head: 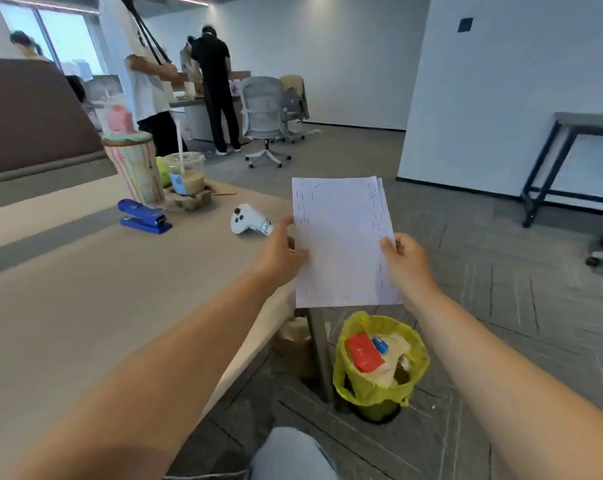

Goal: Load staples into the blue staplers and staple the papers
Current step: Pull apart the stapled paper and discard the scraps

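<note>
Spanning the left and near part of the scene, a long beige table (85, 306) ends in a right edge running from near centre to far, with bare surface across its near half. Grey carpeted floor lies to the right, open as far as a dark-framed bench (549, 161) at far right.

Yellow-lined waste bin (379, 393): on the floor beside the table leg, directly below the papers.

White sheets of paper (343, 242): a thin stack held upright off the table's right edge, long axis vertical, face toward the camera; rows of small dark marks along the margins; back sheets fanned slightly to the right.

Left hand (281, 252): pinching the stack's left edge, thumb on the front.

Right hand (405, 259): gripping the right edge, thumb on the front.

Blue metal stapler (143, 217): on the far left of the table, closed, long axis left-to-right, front end toward the right, well apart from the papers.

White handheld controller (248, 220): on the table just left of the papers.
</note>
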### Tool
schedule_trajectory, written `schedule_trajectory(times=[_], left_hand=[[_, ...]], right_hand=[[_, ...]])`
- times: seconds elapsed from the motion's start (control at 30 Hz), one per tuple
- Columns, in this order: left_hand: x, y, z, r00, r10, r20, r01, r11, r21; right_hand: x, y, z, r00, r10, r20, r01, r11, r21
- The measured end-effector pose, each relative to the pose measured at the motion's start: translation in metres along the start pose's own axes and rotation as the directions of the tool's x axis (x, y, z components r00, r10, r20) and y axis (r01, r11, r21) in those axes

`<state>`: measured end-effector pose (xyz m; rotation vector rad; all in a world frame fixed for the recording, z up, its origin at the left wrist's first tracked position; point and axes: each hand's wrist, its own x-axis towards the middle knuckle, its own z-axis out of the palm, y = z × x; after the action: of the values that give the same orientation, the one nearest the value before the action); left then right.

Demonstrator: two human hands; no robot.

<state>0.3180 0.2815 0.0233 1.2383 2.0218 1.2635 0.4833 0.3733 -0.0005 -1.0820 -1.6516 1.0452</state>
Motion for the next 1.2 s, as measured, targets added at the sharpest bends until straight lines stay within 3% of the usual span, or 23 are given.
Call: schedule_trajectory(times=[0.23, 0.47, 0.63, 0.73, 1.03, 1.2], left_hand=[[0.039, 0.012, 0.096, 0.997, 0.050, 0.059, -0.056, 0.993, 0.108], [0.064, -0.027, 0.174, 0.953, -0.063, 0.297, -0.014, 0.968, 0.252], [0.080, -0.089, 0.219, 0.918, -0.245, 0.314, 0.187, 0.961, 0.203], [0.085, -0.128, 0.243, 0.902, -0.288, 0.322, 0.214, 0.945, 0.246], [0.108, -0.211, 0.296, 0.833, -0.377, 0.404, 0.190, 0.882, 0.431], [0.111, -0.225, 0.303, 0.773, -0.385, 0.504, 0.045, 0.826, 0.562]], right_hand=[[0.021, 0.067, -0.051, 0.970, 0.242, -0.037, -0.242, 0.970, -0.002], [0.036, 0.145, -0.071, 0.923, 0.385, -0.022, -0.385, 0.918, -0.094], [0.043, 0.213, -0.064, 0.861, 0.508, -0.035, -0.506, 0.846, -0.169], [0.044, 0.252, -0.053, 0.807, 0.590, -0.014, -0.580, 0.789, -0.201], [0.062, 0.351, -0.023, 0.762, 0.648, -0.001, -0.595, 0.699, -0.396], [0.066, 0.366, -0.019, 0.735, 0.678, 0.004, -0.576, 0.627, -0.524]])
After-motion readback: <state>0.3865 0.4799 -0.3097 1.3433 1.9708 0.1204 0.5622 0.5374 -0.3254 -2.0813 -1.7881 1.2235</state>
